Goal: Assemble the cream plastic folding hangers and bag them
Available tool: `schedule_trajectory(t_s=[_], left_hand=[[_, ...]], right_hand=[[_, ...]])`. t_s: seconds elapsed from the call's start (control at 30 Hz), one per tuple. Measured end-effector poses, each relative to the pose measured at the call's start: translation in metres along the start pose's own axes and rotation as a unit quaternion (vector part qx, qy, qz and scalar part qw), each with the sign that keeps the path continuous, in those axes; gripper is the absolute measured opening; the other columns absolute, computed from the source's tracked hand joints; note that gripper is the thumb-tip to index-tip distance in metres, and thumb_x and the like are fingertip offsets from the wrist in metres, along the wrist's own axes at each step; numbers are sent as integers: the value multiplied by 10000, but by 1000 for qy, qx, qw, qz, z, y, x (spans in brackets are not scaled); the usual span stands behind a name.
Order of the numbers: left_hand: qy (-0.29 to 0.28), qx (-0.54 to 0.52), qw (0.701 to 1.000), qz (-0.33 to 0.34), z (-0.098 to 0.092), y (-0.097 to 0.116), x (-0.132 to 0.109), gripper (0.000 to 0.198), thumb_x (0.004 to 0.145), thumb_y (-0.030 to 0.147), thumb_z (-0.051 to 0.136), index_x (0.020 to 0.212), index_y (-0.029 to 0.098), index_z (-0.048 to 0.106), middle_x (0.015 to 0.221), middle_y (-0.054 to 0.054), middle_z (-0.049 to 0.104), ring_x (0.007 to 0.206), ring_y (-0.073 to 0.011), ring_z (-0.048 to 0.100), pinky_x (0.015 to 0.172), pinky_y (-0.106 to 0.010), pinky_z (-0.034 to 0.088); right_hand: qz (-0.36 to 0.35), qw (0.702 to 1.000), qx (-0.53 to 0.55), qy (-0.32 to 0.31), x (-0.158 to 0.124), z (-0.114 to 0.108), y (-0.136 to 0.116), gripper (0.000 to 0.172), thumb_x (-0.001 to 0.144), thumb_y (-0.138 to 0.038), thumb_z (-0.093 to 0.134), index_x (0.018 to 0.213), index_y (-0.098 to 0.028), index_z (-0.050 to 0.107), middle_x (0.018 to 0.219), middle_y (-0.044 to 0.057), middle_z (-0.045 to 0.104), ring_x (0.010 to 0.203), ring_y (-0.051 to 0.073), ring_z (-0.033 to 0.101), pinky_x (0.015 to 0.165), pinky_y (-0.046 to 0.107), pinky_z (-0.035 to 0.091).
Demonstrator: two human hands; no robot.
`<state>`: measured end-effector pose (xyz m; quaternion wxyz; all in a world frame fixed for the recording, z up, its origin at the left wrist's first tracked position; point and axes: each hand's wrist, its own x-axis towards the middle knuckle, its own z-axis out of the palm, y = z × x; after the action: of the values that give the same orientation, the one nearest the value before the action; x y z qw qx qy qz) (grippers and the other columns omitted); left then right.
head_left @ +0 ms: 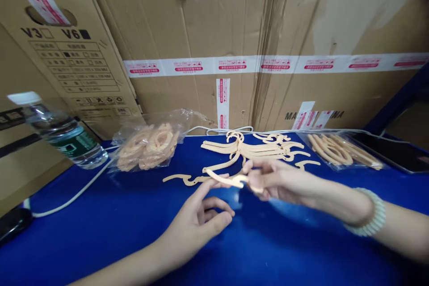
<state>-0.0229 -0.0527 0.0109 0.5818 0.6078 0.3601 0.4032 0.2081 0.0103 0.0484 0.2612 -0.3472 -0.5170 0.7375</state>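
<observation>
My right hand [273,179] pinches a cream, curved piece of a folding clothes hanger [219,177] above the blue table. The piece's long arm points left, and its inner end is partly hidden by my fingers. My left hand [204,214] is just below and to the left, thumb and fingers apart. Its index fingertip lies at the long arm; whether it touches cannot be made out. Behind them a similar hanger piece [176,178] lies on the table. Farther back is a pile of several hanger pieces [258,149], some with hooks.
Plastic bags of hanger parts lie left [147,147] and right [331,149]. A water bottle [67,136] leans at the left, near a white cable [73,199] and a black object [15,225]. A dark flat device [395,154] lies right. Cardboard boxes [187,27] wall the back.
</observation>
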Motion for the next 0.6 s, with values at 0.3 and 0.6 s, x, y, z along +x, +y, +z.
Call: schedule_trajectory(t_s=[0.3,0.6], left_hand=[[131,-40,990,-10,-6,5,2,304,843,449,699,814,150,651,685,0,620,565,-87,568,536,-177,443],[204,-114,971,-59,-18,10,8,465,759,583,714,808,174,496,730,-9,694,462,-98,576,447,-199,425]], right_hand=[[1,991,-95,-90,3,21,1,328,808,-437,721,832,-140,582,739,37,656,623,104,581,604,221,452],[-215,713,-647,167,16,-74,-4,91,830,-220,599,874,-160,652,854,96,668,804,245,623,712,350,476]])
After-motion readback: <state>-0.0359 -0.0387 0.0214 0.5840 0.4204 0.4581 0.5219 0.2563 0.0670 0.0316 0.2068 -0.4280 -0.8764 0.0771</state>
